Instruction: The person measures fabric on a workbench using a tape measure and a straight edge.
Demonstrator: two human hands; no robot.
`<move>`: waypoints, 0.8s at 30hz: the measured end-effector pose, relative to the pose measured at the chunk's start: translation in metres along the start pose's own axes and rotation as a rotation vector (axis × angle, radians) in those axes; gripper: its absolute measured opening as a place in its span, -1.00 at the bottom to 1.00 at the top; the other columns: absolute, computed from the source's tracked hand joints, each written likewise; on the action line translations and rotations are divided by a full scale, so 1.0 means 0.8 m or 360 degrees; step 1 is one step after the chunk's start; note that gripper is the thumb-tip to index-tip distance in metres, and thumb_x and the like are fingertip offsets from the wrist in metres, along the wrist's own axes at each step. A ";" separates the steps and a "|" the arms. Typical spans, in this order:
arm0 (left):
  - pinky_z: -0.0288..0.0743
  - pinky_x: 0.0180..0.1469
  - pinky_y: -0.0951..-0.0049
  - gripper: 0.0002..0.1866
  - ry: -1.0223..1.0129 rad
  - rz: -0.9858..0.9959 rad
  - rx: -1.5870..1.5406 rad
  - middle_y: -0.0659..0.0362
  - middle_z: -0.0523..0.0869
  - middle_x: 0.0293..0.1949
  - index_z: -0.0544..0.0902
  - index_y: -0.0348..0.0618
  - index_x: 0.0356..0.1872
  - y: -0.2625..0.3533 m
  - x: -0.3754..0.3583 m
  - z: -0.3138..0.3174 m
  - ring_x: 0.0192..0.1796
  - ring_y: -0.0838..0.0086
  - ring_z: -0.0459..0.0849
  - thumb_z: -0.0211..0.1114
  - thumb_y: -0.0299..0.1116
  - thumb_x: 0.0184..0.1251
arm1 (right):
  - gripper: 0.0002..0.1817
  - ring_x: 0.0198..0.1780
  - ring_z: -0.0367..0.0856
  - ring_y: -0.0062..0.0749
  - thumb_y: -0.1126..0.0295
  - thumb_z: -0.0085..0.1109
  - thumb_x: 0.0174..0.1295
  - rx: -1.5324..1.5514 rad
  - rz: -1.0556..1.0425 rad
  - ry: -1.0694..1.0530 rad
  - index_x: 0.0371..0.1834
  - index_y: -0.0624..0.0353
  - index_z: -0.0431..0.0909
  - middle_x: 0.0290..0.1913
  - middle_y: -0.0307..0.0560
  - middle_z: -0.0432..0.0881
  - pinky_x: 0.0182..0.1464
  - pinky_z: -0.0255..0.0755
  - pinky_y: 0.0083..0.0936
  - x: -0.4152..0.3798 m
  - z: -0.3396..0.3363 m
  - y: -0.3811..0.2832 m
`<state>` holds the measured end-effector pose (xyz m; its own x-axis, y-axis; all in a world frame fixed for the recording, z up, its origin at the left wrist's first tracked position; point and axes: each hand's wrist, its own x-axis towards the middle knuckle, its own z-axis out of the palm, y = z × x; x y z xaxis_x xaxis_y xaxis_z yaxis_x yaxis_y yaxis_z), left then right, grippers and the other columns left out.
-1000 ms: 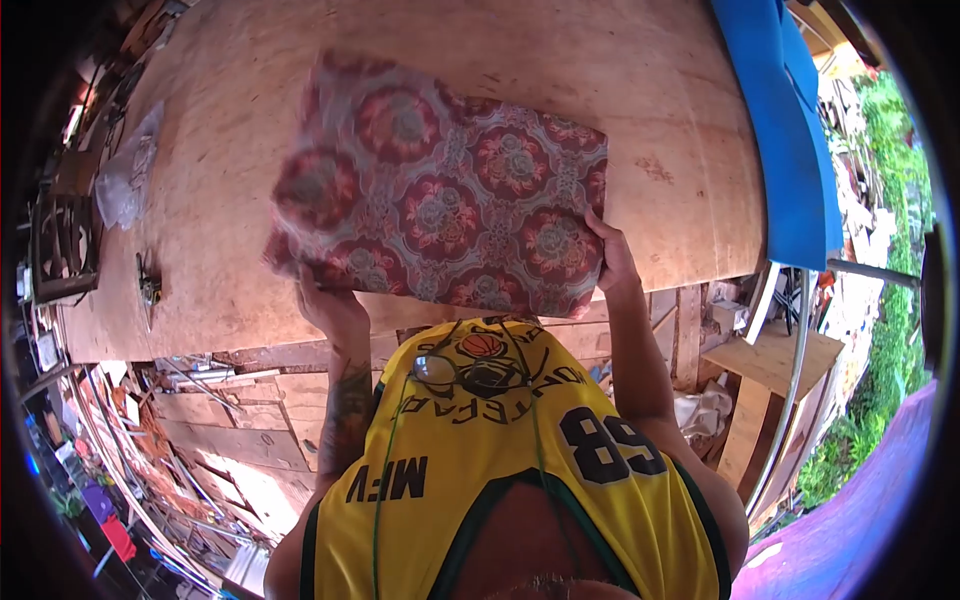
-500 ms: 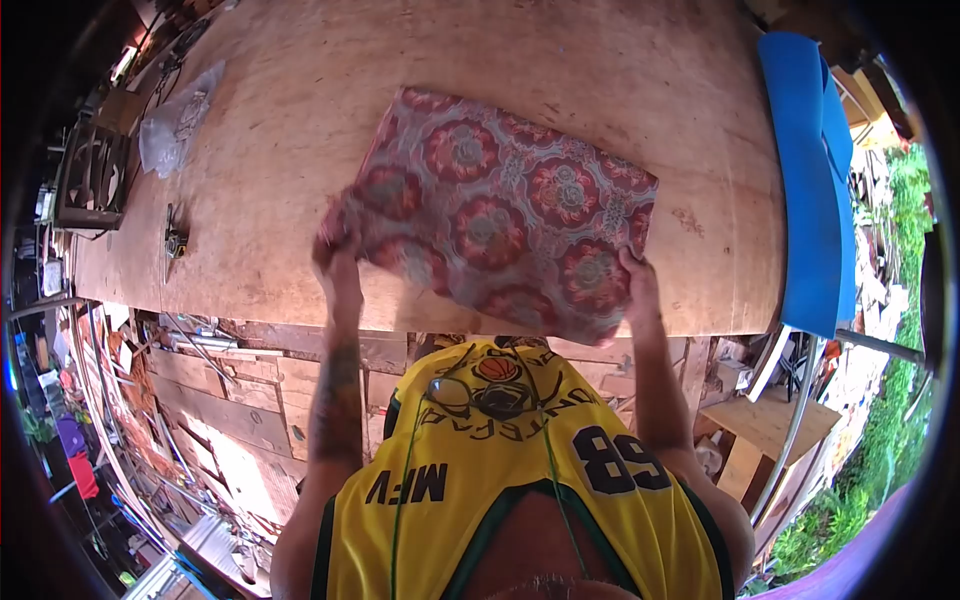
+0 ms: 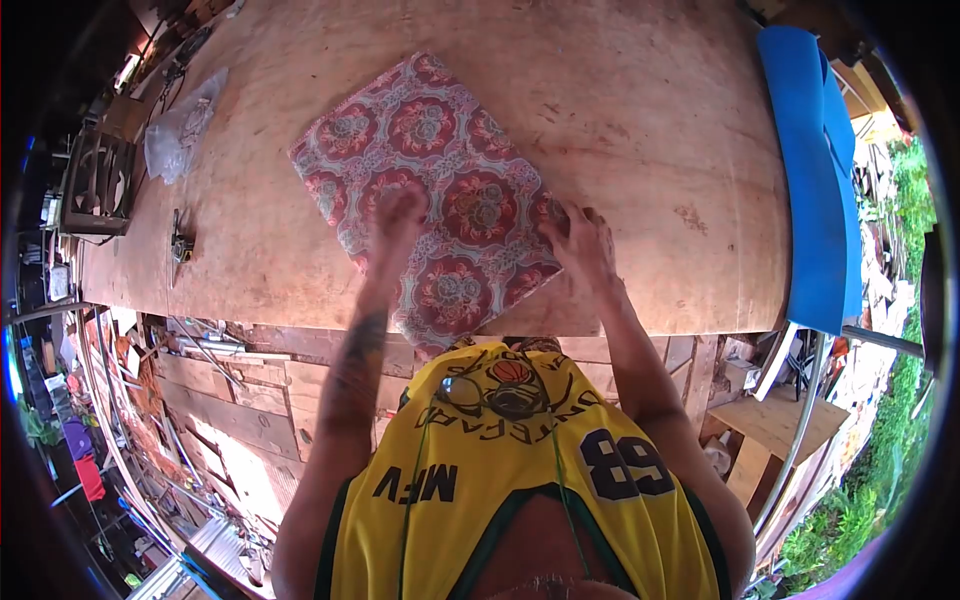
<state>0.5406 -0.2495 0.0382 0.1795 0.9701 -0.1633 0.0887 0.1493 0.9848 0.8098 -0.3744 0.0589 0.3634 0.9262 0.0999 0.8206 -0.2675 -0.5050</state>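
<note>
A red and grey flower-patterned piece (image 3: pixel 480 205), roughly rectangular, lies turned at an angle on the wooden table (image 3: pixel 690 270), its lowest corner at the front edge near the yellow shirt. Over the middle of its left half is my left hand (image 3: pixel 400 215), blurred by motion, its fingers not clear. My right hand (image 3: pixel 588 245) is at the piece's right corner, fingers apart, fingertips at the edge and the palm over bare wood.
A blue sheet (image 3: pixel 812 190) hangs over the table's right side. On the left are a clear plastic bag (image 3: pixel 185 130), a small tool (image 3: pixel 181 240) and a dark box (image 3: pixel 98 185). A wooden box (image 3: pixel 785 430) stands below at the right.
The patterned piece has turned clockwise and moved left, and now lies flat. Both hands have let go of its edges; the left moved up and inward over it, the right moved left.
</note>
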 end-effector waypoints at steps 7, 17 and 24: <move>0.62 -0.11 0.35 -0.33 -0.0129 -0.0346 -0.0186 0.14 0.66 -0.03 0.56 -0.27 0.24 0.093 -0.035 0.047 -0.06 0.43 0.64 0.26 0.15 0.42 | -0.74 -0.13 0.69 -0.14 0.44 0.30 0.09 0.0184 -0.0622 -0.0047 -0.12 0.14 0.73 -0.11 -0.03 0.71 -0.11 0.59 -0.30 -0.020 0.010 -0.101; 0.45 0.10 0.54 -0.72 0.0408 0.0049 -0.0147 0.23 0.70 -0.06 0.66 -0.26 0.07 0.042 -0.071 -0.165 -0.01 0.56 0.61 0.24 -0.54 0.37 | -0.51 0.09 0.63 -0.06 -0.04 0.21 0.33 0.0674 -0.0571 -0.0474 0.10 0.13 0.64 -0.01 0.05 0.66 0.22 0.45 -0.08 0.020 0.030 -0.133; 0.61 0.00 0.40 -0.67 0.0421 -0.0484 -0.0778 0.18 0.73 -0.04 0.63 -0.27 0.12 -0.031 -0.131 -0.341 -0.03 0.44 0.70 0.16 -0.38 0.41 | -0.07 0.40 0.34 0.22 -0.30 0.19 0.22 0.0104 0.0051 -0.0265 0.47 0.15 0.29 0.31 0.24 0.50 0.46 0.14 0.06 0.117 0.113 -0.074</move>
<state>0.2521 -0.3024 0.0474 -0.0369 0.8756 -0.4816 -0.3713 0.4354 0.8201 0.7551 -0.2480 0.0208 0.3067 0.9501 -0.0578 0.7773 -0.2851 -0.5608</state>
